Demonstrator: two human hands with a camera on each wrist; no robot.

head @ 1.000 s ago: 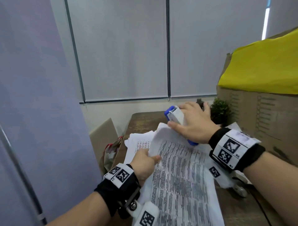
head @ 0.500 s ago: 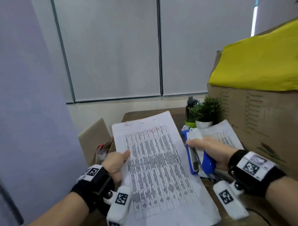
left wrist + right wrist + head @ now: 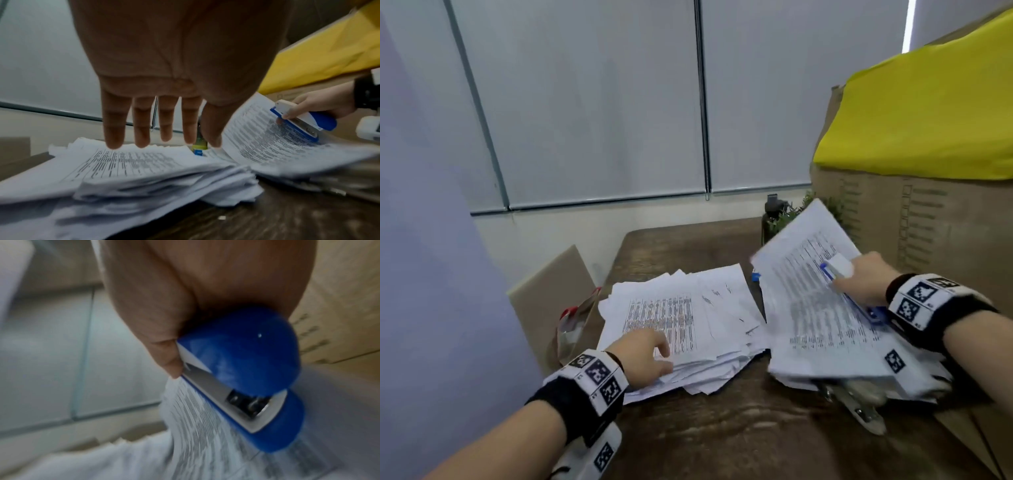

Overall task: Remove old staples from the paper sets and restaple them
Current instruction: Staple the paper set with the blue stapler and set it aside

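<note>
The left hand (image 3: 643, 356) lay flat, fingers straight, over the near edge of the paper pile (image 3: 681, 318) on the table (image 3: 722, 438). Farther right, the right hand (image 3: 866, 281) gripped the blue stapler (image 3: 849, 291) and a paper set (image 3: 815, 308); the stapler's long axis ran from wrist toward far-left, nose pointing away.

An office: roller blinds (image 3: 592, 102), a wooden desk (image 3: 722, 428) with printed papers (image 3: 671, 318), a cardboard box (image 3: 928, 233) (yellow-topped).

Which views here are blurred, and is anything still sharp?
Head view: mostly sharp, the lifted paper set slightly smeared. Left wrist view: left hand dim and shadowed, paper pile streaked. Right wrist view: heavy motion blur, only the blue stapler readable.
</note>
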